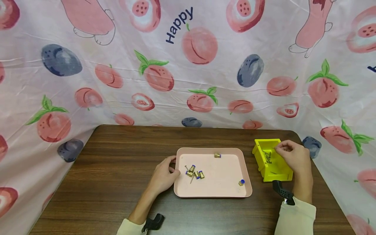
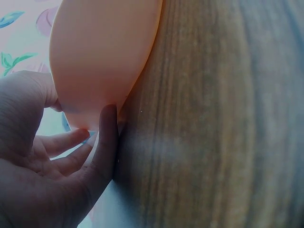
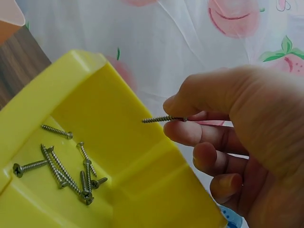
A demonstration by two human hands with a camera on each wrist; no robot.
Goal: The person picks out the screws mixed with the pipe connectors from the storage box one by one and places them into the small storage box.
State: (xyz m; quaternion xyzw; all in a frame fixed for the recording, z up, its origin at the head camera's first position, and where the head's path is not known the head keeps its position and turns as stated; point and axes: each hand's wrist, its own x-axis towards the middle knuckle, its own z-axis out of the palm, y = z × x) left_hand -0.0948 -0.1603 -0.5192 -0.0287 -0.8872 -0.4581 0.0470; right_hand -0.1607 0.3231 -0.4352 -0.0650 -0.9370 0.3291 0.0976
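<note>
My right hand [image 1: 295, 156] is over the yellow bin [image 1: 278, 179]. Between its thumb and index finger it pinches a screw [image 3: 159, 119], its threaded end sticking out. Several more screws [image 3: 61, 166] lie on the bin's floor. At the left end of the pink tray [image 1: 217, 192], my left hand [image 1: 164, 174] grips the rim, thumb on one side and fingers on the other, as the left wrist view shows. Inside the tray is a cluster of brass fittings [image 1: 201, 175] with blue ends, mixed with a couple of screws [image 1: 192, 179].
One brass fitting [image 1: 217, 155] lies by the tray's far wall, and another fitting [image 1: 241, 182] sits near its right front corner. Tray and bin stand side by side on a brown wooden table [image 1: 117, 169]. A fruit-printed cloth [image 1: 205, 75] hangs behind and around the table.
</note>
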